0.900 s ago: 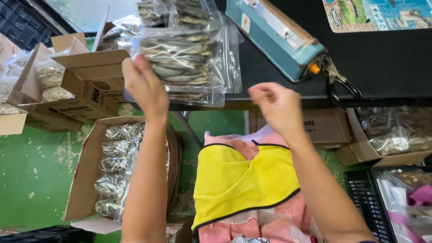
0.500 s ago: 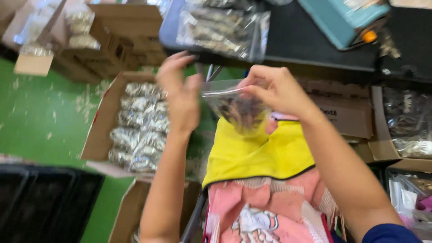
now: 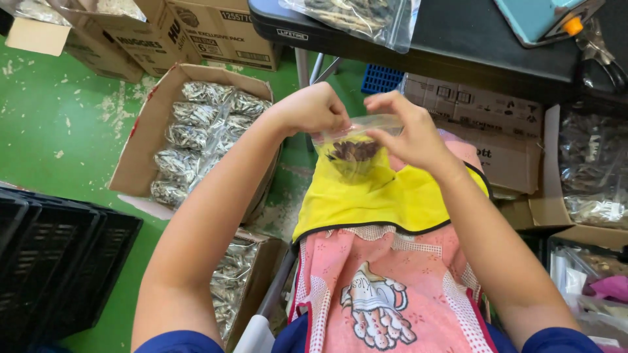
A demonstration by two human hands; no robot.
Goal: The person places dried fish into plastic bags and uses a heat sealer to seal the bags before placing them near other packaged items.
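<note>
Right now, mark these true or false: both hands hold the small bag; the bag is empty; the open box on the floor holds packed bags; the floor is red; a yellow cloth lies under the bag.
Both hands (left hand, right hand) hold the small bag: true.
The bag is empty: false, dark pieces sit inside.
The open box holds packed bags: true.
The floor is red: false, green.
A yellow cloth lies under the bag: true.

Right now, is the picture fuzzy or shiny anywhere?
In the head view, the hands and the small clear bag look sharp; light glints off its plastic and off the packed bags in the open box; the frame edges bend slightly.
</note>
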